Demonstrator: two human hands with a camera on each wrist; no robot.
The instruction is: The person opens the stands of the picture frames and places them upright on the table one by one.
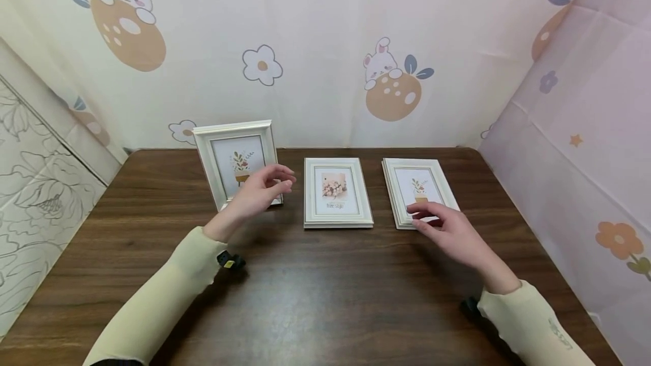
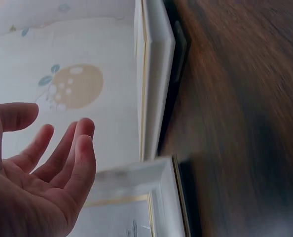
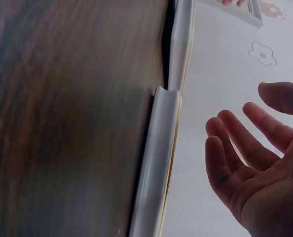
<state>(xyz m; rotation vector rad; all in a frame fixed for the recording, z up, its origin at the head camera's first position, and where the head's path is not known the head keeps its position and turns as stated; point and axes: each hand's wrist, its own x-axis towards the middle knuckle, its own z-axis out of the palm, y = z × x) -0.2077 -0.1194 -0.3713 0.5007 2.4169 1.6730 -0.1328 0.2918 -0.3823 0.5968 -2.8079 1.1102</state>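
Observation:
A white picture frame [image 1: 231,154] with a potted-plant print stands upright at the left, leaning back a little. My left hand [image 1: 258,190] hovers before its lower right corner, fingers loosely bent and holding nothing. Beside it, a second white picture frame [image 1: 335,191] with a flower picture lies face up in the middle. On the right lies a third white picture frame [image 1: 414,179], face up, with another potted-plant print. Over its lower edge is my right hand [image 1: 450,233], empty, fingers relaxed and apart from the frame's side [image 3: 159,163] in the right wrist view.
All three frames sit toward the back of a dark wooden table [image 1: 305,298]. Behind it hangs a pale curtain [image 1: 315,27] printed with rabbits and flowers. A similar cloth [image 1: 574,185] borders the right side, and a white floral panel [image 1: 30,202] the left.

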